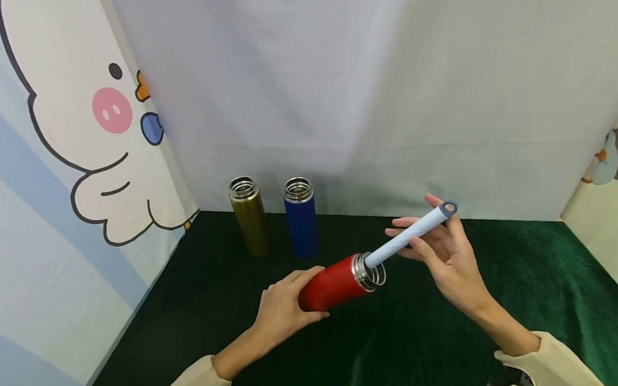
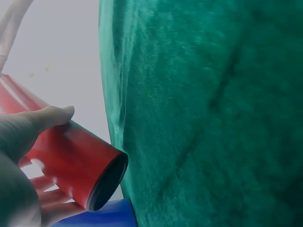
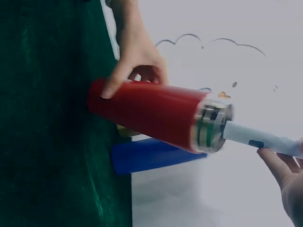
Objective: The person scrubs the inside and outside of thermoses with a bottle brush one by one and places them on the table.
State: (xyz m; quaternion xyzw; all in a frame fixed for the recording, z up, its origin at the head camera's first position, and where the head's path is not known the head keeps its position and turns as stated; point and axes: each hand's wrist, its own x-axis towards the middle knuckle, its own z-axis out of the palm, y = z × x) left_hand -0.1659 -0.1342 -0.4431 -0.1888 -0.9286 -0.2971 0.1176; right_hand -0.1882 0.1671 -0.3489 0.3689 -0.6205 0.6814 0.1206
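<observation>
My left hand (image 1: pixel 280 304) grips a red metal bottle (image 1: pixel 331 283) near its base. The bottle is lidless and tilted, its steel mouth turned up toward the right. Between thumb and fingers, my right hand (image 1: pixel 456 263) holds a light blue handle (image 1: pixel 405 234) with a dark ring at its end. The lower end of the handle goes into the bottle's mouth and is hidden inside. In the right wrist view a small dark patch shows on the handle (image 3: pixel 274 143). The left wrist view shows the dark base of the red bottle (image 2: pixel 78 163).
A gold bottle (image 1: pixel 250 225) and a blue bottle (image 1: pixel 300 227) stand upright and lidless behind the red one. Dark green cloth (image 1: pixel 411 353) covers the table. A pale curtain (image 1: pixel 303 89) hangs at the back, and a cartoon-printed panel (image 1: pixel 52 251) runs along the left.
</observation>
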